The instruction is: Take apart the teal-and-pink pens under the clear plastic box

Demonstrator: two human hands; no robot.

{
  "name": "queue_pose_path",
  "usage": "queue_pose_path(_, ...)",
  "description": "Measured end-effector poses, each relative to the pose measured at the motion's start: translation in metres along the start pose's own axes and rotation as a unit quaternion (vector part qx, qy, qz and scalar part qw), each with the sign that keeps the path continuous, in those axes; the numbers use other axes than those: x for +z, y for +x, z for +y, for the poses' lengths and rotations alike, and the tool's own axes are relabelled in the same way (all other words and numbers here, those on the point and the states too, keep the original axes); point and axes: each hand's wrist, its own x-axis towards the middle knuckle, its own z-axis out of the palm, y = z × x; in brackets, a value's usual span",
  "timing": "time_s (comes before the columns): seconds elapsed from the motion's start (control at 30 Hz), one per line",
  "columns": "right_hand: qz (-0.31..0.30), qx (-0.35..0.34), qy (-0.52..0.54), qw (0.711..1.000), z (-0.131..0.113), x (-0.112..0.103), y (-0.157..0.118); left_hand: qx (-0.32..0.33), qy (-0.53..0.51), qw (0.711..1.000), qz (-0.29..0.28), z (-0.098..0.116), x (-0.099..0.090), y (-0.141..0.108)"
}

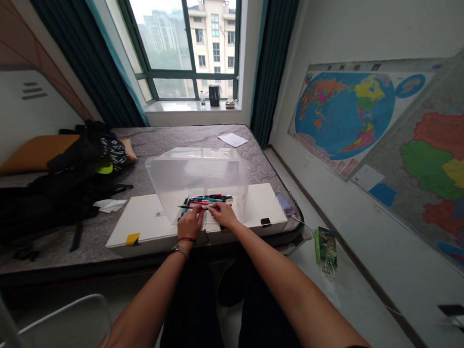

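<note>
A clear plastic bin (pixel 197 170) lies on its side on white boxes (pixel 142 217), its opening toward me. Several pens (pixel 212 198) in black, teal and red are heaped at its lower front. My left hand (pixel 190 222) pinches a dark and red pen (pixel 185 207) that points to the left. The fingers of my right hand (pixel 223 215) are closed at the right end of this same pen, close to my left fingertips. Both hands are just in front of the heap.
Under the boxes is a grey mattress (pixel 154 138), with black bags (pixel 83 159) at the left and a paper sheet (pixel 233 139) behind the bin. A blurred item (pixel 285 204) lies at the right edge. A green box (pixel 326 247) stands on the floor.
</note>
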Motion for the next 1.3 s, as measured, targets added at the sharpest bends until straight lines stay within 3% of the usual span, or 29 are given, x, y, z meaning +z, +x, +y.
queue_pose_path(0.33, -0.009, 0.010, 0.009, 1.000, 0.0030, 0.0005, 0.0020, 0.007, 0.009, 1.000, 0.009, -0.0008, 0.0024, 0.0004)
queue_pose_path(0.57, -0.032, 0.048, 0.117, 0.991, 0.0069, 0.0001, 0.0030, 0.012, 0.017, 1.000, 0.007, -0.0013, 0.0025, 0.0007)
queue_pose_path(1.07, -0.016, 0.020, 0.061, 0.998, 0.0051, 0.0007, 0.0016, 0.019, 0.014, 1.000, 0.015, -0.0020, 0.0035, 0.0001)
queue_pose_path(1.3, -0.023, 0.033, 0.094, 0.995, 0.0011, -0.0005, 0.0000, 0.020, 0.022, 0.999, 0.011, -0.0035, 0.0054, 0.0000)
